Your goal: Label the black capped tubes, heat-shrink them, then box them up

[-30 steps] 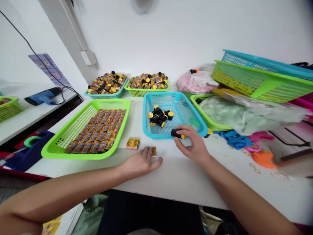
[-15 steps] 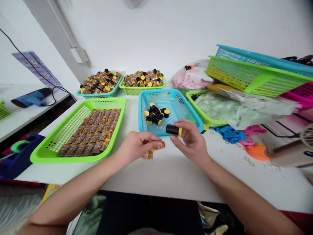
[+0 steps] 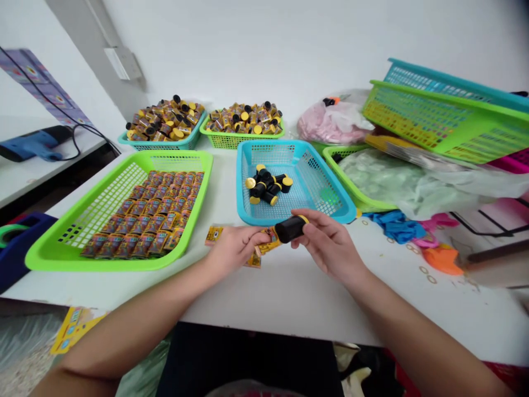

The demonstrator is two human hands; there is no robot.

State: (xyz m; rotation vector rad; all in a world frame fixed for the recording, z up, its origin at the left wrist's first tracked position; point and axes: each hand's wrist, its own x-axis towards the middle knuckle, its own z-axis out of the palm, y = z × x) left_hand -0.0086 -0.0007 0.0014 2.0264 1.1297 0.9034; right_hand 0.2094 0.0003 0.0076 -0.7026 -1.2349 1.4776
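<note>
White wall rises behind a white surface, and two bare forearms reach over its near edge from the lower corners, converging near the middle. The left hand comes in low, its back turned upward and its fingers pointing right, with thumb and fingers pinching a small printed wrapper. Facing it, the right hand turns inward with bent fingers, gripping a black cylinder by its yellow-rimmed end. The cylinder slants leftward out of that grasp, its free end by the wrapper; whether the two touch is hard to say, as that spot is small and slightly blurred. More printed pieces lie on the surface close about the left hand. Just beyond the hands, a blue basket holds a loose heap of yellow-capped black tubes. To the left, a green basket holds rows of colourful wrapped pieces.
</note>
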